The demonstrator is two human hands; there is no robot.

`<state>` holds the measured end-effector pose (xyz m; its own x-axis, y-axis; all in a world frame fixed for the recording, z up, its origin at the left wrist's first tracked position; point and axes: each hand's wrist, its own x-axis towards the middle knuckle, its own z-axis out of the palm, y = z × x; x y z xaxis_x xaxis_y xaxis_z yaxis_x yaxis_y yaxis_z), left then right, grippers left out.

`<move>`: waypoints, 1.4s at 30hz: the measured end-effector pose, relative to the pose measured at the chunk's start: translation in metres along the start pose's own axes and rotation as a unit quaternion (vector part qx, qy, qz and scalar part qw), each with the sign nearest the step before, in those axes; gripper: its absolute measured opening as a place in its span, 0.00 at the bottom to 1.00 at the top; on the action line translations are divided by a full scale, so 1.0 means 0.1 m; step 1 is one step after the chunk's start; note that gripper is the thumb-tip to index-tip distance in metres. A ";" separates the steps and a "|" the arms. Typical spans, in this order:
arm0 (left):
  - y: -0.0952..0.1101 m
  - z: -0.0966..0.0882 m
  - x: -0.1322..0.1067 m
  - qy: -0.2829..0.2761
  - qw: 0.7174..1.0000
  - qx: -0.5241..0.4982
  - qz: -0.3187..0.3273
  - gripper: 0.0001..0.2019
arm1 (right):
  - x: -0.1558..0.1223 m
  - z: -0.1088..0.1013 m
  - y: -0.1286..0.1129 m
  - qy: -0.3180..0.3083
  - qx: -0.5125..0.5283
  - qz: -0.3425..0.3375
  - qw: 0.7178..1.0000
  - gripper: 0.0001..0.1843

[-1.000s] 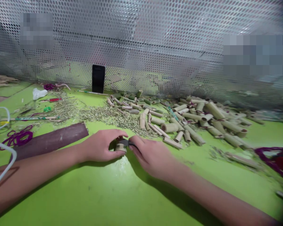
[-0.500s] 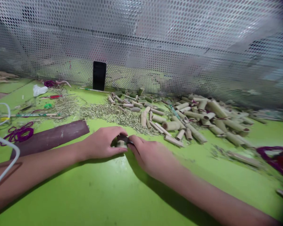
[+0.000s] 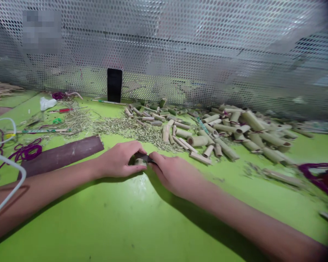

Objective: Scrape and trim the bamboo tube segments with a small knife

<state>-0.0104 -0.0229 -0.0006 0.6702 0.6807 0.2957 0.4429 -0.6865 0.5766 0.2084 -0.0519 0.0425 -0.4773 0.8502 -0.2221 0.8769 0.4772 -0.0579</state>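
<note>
Glossy green tabletop (image 3: 79,222), hands (image 3: 117,159) around bamboo tube (image 3: 140,162)

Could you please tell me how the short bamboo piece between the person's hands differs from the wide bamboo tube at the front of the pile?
The short bamboo piece is gripped at the left hand, beside the right hand, while the wide bamboo tube lies loose on the green table. The piece looks shorter, though fingers hide part of it. A dark flat tool touches the piece, not the tube. Both are pale tan bamboo.

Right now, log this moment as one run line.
left hand: grips bamboo tube | right hand: holds dark blade against tube | nearby: cut bamboo tubes
</note>
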 end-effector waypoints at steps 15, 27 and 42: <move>0.02 -0.04 0.00 -0.020 0.996 -0.067 -0.056 0.28 | -0.03 0.03 0.20 0.042 0.159 -0.026 0.986 0.13; -0.01 0.02 0.07 -0.013 0.998 -0.021 -0.050 0.30 | -0.03 0.13 0.13 0.114 0.238 -0.097 0.960 0.13; -0.02 0.06 0.04 -0.016 1.000 -0.002 -0.007 0.30 | 0.04 0.18 0.08 0.111 0.200 -0.035 0.973 0.07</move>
<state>-0.0046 -0.0205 -0.0051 0.6822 0.6823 0.2629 0.4511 -0.6757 0.5831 0.2145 -0.0489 0.0241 -0.4980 0.8671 0.0081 0.7730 0.4481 -0.4491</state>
